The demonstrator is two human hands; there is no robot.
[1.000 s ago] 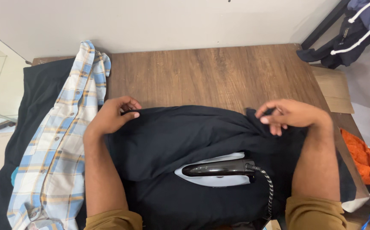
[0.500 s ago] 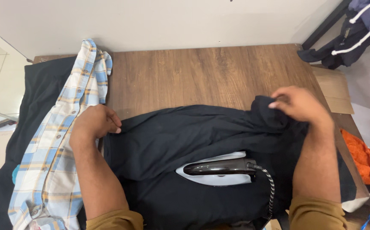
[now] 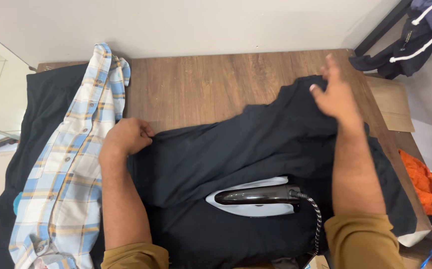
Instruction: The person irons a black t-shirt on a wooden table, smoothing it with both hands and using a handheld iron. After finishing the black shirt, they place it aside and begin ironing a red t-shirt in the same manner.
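Head view: a dark garment lies spread across the near half of the wooden surface, its far edge pulled out toward the back right corner. The left hand is clenched on the garment's left edge, pinching the cloth just beside a blue and white plaid shirt that lies in a long strip along the left side. The right hand is stretched toward the far right corner, fingers loosely spread, with its thumb and fingertips at the raised right edge of the dark cloth; it looks to be grasping that edge, though the exact pinch is blurred.

The garment appears thin, soft and light: it sags between the two hands and folds in broad creases, so it will not hold a shape by itself. It probably handles best by its hems or corners, drawn taut from two points, as both hands have it here. An electric iron with a black handle lies on the near part of the cloth, its braided cord running toward the person, so that part is weighted down. Another black cloth lies under the plaid shirt, an orange cloth lies off to the right, and dark clothes hang at the upper right.
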